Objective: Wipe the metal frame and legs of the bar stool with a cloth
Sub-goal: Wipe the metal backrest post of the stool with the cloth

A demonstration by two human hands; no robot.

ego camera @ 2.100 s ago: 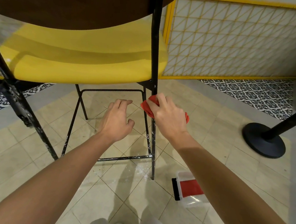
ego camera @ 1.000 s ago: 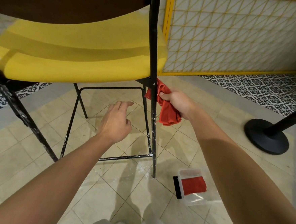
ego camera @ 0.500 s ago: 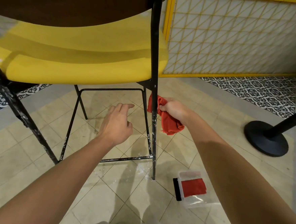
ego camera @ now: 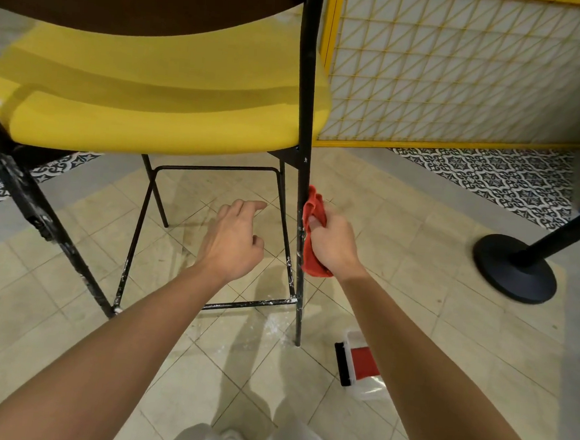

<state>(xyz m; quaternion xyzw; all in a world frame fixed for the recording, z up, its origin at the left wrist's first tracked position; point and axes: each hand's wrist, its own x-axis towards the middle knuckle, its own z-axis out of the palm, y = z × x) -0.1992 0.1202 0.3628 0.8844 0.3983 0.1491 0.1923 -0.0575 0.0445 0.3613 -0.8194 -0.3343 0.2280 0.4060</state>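
Your right hand [ego camera: 333, 247] grips the red cloth [ego camera: 315, 204], bunched against the bar stool's black leg [ego camera: 306, 118] below the yellow seat [ego camera: 151, 117]. Your left hand [ego camera: 232, 240] hovers just left of it, fingers loosely spread, holding nothing.

Suggest: wrap the cloth round the tube and squeeze; the white specks probably need pressure.

Pale tiled floor [ego camera: 69, 307] lies beneath both hands. A clear box [ego camera: 360, 365] sits below the right forearm.

Bright indoor light from above. My soft shadow on floor [ego camera: 400, 248] below yellow seat [ego camera: 152, 107]. Faint sheen on seat top. Fisheye bend R of seat; slight blur at its L edge.
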